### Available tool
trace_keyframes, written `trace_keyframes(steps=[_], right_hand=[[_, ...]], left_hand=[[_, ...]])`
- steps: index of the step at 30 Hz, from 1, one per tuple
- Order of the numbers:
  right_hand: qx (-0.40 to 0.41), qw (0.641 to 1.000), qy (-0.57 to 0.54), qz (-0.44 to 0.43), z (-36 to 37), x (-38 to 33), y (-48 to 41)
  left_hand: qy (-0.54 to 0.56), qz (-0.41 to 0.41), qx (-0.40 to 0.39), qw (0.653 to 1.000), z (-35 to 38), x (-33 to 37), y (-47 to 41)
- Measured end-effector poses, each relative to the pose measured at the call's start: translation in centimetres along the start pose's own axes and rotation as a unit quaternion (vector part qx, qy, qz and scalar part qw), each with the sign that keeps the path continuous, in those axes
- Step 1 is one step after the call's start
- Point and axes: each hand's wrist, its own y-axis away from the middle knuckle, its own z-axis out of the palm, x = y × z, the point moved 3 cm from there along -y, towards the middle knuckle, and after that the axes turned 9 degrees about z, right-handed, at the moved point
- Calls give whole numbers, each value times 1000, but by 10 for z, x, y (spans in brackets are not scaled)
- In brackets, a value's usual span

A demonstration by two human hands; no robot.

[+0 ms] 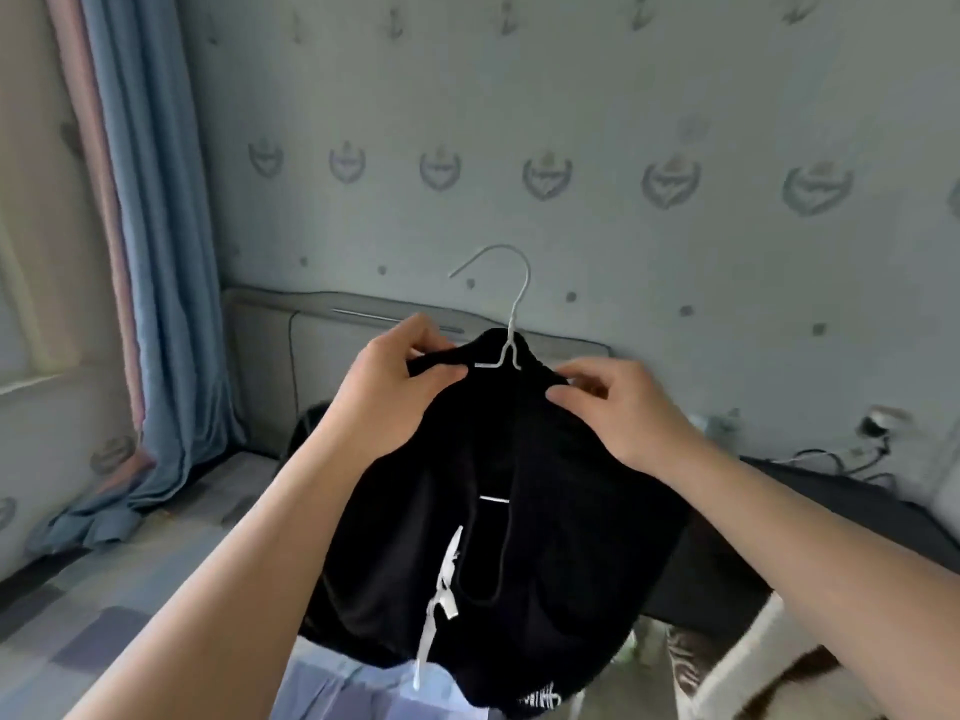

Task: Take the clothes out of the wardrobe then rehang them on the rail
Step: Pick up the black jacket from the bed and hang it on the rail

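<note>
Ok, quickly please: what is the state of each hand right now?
Left hand: closed, pinching the black garment beside the hanger.
Right hand: closed, pinching the black garment at its other shoulder.

left hand [395, 387] pinches left shoulder of black garment [519, 511] | right hand [623, 413] pinches right shoulder | white wire hanger [506, 314] in the collar, hook up | bed [104, 589] below | patterned wall [571, 148] behind | blue curtain [150, 252] at left

A pale patterned wall [623, 96] stands behind a padded headboard [270, 345]; a blue and pink curtain [140, 252] hangs at the left.
</note>
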Motion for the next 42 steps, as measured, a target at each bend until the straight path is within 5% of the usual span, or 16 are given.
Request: trace_keyframes(steps=[7,21,35,42], right_hand=[[134,989,48,28,-206,39,55],[260,929,209,159,-532,91,240],[491,777,217,330,-723,121,377],[590,694,87,404,-783,123,395]], left_hand=[[63,160,-176,969,141,145,-47],[141,339,-152,918,432,430,-53],[244,465,-277,805,639,644,-34],[294,508,-320,743,699,701,-37]])
